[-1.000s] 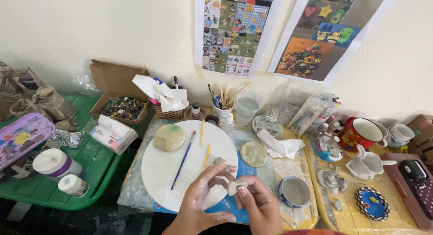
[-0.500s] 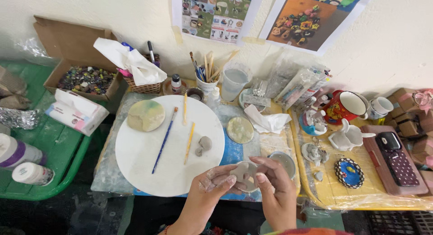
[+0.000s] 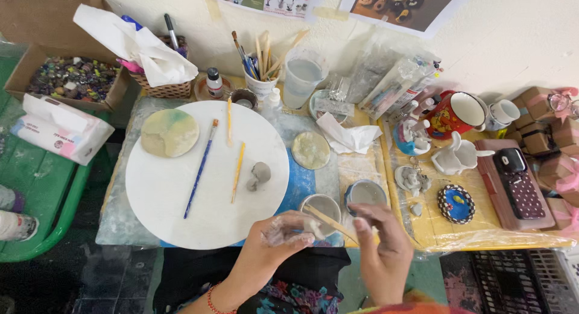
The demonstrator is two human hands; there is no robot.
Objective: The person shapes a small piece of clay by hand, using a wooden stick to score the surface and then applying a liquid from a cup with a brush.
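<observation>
Left grip (image 3: 283,232): pinching small clay lump (image 3: 312,228). Right grip (image 3: 377,229): pinching wooden stick (image 3: 329,222). Both at worktop's (image 3: 362,169) front edge, beside white round board (image 3: 181,187).

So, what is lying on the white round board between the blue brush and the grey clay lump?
In the head view, a thin yellow-orange stick lies between the blue brush and the grey clay lump.

Both hands have drifted right along the near edge of the tabletop (image 3: 398,169). A second ago they worked a pale clay piece over the near rim of the round white board (image 3: 175,217); now they sit off the board, in front of the two small bowls (image 3: 347,199). The right hand (image 3: 380,241) now pinches a thin wooden stick (image 3: 329,222), its far end over the nearer bowl. The left hand (image 3: 283,235), clay-smeared, cups a small clay lump (image 3: 312,228).
</observation>
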